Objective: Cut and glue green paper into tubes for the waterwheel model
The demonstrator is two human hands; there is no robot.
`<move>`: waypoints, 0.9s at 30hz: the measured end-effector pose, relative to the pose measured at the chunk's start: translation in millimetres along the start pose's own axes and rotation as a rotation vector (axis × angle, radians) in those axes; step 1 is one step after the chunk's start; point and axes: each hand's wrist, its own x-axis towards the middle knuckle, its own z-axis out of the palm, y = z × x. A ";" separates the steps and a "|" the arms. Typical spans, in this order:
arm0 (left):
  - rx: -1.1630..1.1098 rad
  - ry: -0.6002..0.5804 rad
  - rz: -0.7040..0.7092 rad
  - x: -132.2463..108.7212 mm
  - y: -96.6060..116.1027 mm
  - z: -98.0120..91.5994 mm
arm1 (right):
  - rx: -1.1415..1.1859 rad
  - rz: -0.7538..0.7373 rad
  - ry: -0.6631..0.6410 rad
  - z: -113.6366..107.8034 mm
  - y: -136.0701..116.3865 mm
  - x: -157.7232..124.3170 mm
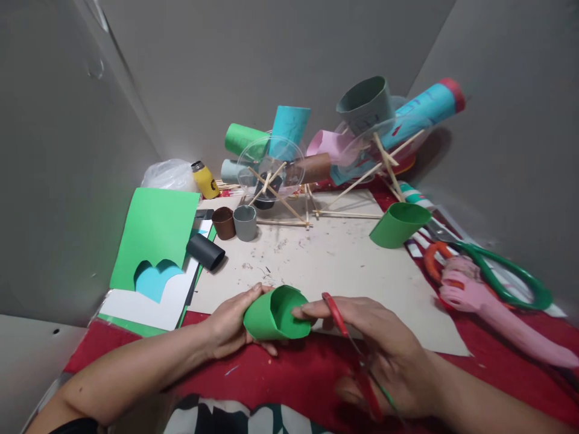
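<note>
A green paper tube (261, 319) is in my left hand (228, 322), whose fingers wrap around its side and underneath. Its open end faces right, with the inside partly visible. Fingertips of my right hand (391, 334) reach to the rim of that opening. Small scissors with red handles (335, 314) hang from the same right hand, their loops around the fingers and their blades pointing back toward my body. Another green paper tube (393, 229) stands at the right on the beige board (316, 259). Brown (223, 223), grey (245, 223) and black (203, 250) paper tubes are at the left.
Behind the board stand stick-and-plastic-disc wheels (294, 172) carrying coloured paper tubes. Green paper (156, 229) and a blue piece (156, 280) lie left, near a yellow bottle (205, 179). Green-handled scissors (511, 271) and a pink glue gun (502, 319) lie right.
</note>
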 end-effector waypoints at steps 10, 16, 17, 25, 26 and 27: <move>-0.142 -0.022 0.131 -4.1 21.6 -0.4 | 0.311 0.279 0.182 0.3 -5.0 10.7; -0.098 -0.116 0.144 -8.9 18.4 -1.7 | 0.188 0.407 -0.084 3.2 0.2 17.3; -0.086 -0.115 0.147 -10.0 18.0 -1.5 | 0.164 0.403 -0.126 3.4 -0.2 17.9; -0.100 -0.130 0.096 -10.7 19.4 -0.6 | -0.004 0.280 -0.286 2.7 -6.4 22.7; -0.119 -0.132 0.070 -10.3 19.0 -1.1 | -0.021 0.263 -0.286 2.5 -6.2 22.3; -0.143 -0.136 0.043 -10.0 18.7 -1.7 | -0.036 0.245 -0.281 2.1 -5.5 21.7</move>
